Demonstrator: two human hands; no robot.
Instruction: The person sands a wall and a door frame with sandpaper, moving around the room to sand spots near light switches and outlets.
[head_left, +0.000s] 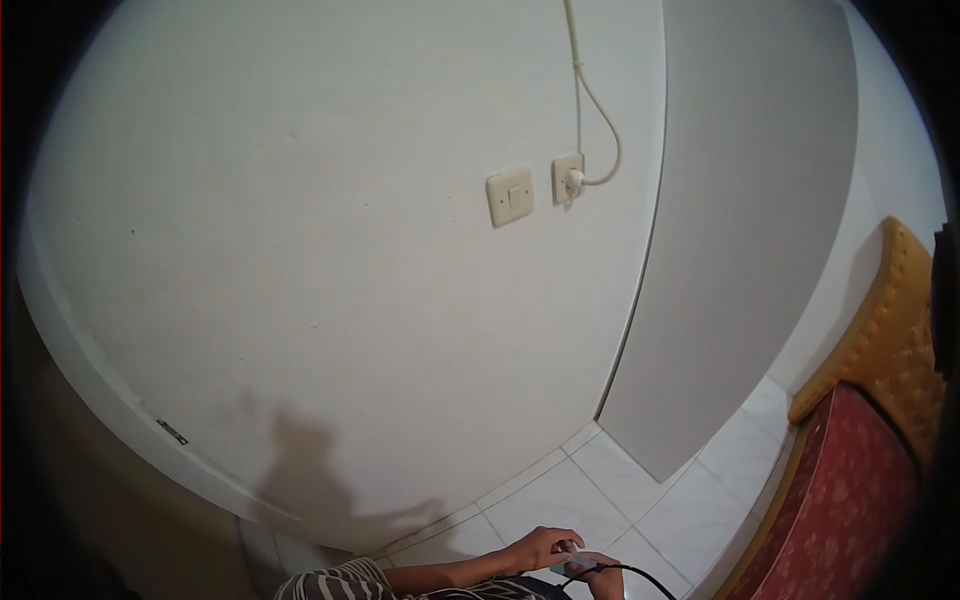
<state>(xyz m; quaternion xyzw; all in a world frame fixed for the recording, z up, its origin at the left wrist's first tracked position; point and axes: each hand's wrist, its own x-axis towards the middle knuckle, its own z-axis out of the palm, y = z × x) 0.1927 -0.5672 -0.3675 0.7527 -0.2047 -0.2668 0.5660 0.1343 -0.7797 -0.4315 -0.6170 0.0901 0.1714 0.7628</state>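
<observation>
Low in the head view, my left hand (545, 548) comes in from the left past a striped sleeve (345, 582). Its fingers are bent and closed at a small pale object (578, 559), whose kind I cannot make out. My right hand (604, 578) is just right of it, with its fingers closed around the object's lower side and partly hidden. A black cable (635, 571) runs from the object across my right hand and curves down to the right.
Ahead is a white wall (300, 250) with a light switch (510, 198) and a socket (566, 180) holding a white plug. A grey panel (740, 200) stands right of them. White floor tiles (600, 500) lie below. A red bed (830, 500) with a tan padded headboard (880, 330) is at right.
</observation>
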